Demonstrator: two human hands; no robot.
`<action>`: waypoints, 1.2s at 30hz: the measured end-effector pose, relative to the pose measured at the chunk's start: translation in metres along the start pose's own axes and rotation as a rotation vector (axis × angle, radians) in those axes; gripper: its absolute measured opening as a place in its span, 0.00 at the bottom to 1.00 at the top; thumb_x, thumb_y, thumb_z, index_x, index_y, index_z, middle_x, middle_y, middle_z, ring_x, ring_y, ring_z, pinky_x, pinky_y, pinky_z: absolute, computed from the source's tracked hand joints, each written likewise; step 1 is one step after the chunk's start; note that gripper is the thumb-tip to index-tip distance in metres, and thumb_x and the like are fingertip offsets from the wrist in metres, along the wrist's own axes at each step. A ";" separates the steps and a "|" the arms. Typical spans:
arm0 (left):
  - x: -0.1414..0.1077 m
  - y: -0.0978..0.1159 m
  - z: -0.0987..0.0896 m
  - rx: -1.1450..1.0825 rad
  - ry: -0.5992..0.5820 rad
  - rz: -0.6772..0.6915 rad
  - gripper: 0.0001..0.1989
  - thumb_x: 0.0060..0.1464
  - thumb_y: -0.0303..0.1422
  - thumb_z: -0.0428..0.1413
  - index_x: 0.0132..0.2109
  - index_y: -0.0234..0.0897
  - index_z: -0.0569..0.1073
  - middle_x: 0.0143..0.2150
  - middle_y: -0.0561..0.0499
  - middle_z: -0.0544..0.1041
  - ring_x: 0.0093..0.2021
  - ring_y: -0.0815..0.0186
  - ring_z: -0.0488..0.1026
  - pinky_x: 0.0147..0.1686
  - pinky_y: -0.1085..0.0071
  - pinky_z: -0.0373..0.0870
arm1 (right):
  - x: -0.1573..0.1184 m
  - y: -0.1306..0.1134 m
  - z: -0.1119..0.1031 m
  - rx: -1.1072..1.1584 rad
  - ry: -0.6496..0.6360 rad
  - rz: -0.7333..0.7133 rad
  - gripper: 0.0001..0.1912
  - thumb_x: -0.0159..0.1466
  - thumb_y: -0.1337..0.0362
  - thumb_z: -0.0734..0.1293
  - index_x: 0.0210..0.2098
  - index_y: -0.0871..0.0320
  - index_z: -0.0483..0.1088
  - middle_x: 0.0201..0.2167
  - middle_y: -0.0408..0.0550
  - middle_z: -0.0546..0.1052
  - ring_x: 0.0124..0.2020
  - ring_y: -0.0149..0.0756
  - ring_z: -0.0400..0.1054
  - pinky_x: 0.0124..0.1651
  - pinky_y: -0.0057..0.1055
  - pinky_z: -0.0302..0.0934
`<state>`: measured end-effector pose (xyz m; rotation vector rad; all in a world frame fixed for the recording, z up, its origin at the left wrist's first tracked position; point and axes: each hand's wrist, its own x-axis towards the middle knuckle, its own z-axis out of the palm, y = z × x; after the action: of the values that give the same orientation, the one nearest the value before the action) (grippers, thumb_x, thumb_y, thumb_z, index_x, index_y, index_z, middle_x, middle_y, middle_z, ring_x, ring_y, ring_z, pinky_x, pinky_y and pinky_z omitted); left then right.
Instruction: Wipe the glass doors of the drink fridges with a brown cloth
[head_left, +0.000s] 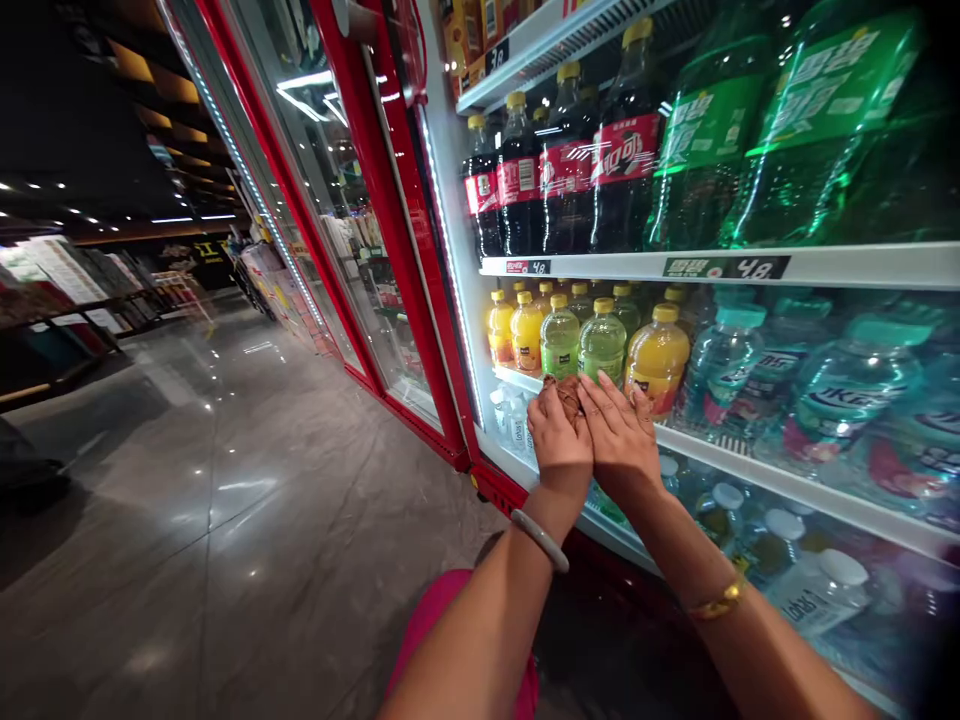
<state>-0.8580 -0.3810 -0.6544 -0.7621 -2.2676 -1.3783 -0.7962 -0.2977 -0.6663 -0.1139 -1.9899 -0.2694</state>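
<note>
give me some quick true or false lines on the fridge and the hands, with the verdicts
1. The left hand has its fingers on a brown thing. True.
2. The right hand is held well apart from it. False: the hands meet side by side.
3. The cola stands a shelf above the yellow drinks. True.
4. The green bottles stand left of the cola. False: they stand right of it.
5. The gold bracelet is on the left wrist. False: it is on the right one.
6. The cola has yellow caps. True.

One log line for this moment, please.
left hand: holding brown bundle | right hand: beside left hand, at bundle | front: bottled drinks on cooler shelves
</note>
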 end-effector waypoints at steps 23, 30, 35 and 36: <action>-0.013 0.026 0.005 0.018 0.010 0.152 0.29 0.55 0.28 0.59 0.64 0.42 0.69 0.64 0.40 0.66 0.66 0.50 0.67 0.69 0.52 0.65 | -0.057 0.079 -0.123 -0.334 -0.170 -0.059 0.35 0.72 0.68 0.63 0.75 0.48 0.52 0.75 0.41 0.58 0.79 0.36 0.42 0.82 0.48 0.21; -0.078 0.044 0.039 -0.040 -0.089 0.498 0.28 0.58 0.36 0.60 0.65 0.38 0.68 0.64 0.36 0.68 0.64 0.48 0.68 0.67 0.51 0.67 | -0.063 0.082 -0.120 -0.261 -0.134 -0.049 0.38 0.73 0.67 0.63 0.77 0.53 0.44 0.74 0.41 0.60 0.79 0.31 0.39 0.83 0.40 0.27; -0.047 0.043 0.029 -0.045 0.005 0.377 0.27 0.59 0.33 0.57 0.65 0.37 0.67 0.64 0.35 0.68 0.67 0.49 0.67 0.68 0.54 0.65 | -0.063 0.083 -0.122 -0.211 -0.151 -0.012 0.38 0.73 0.67 0.62 0.78 0.48 0.43 0.74 0.41 0.60 0.78 0.33 0.46 0.82 0.44 0.34; -0.041 0.042 0.028 -0.047 0.042 0.306 0.28 0.59 0.33 0.56 0.66 0.37 0.65 0.64 0.35 0.67 0.67 0.49 0.66 0.68 0.53 0.65 | -0.064 0.084 -0.122 -0.210 -0.168 -0.012 0.38 0.73 0.67 0.61 0.78 0.48 0.42 0.74 0.41 0.60 0.78 0.34 0.47 0.82 0.45 0.36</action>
<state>-0.8011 -0.3508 -0.6611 -1.0365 -1.9919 -1.2915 -0.6444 -0.2432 -0.6634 -0.2668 -2.1248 -0.4906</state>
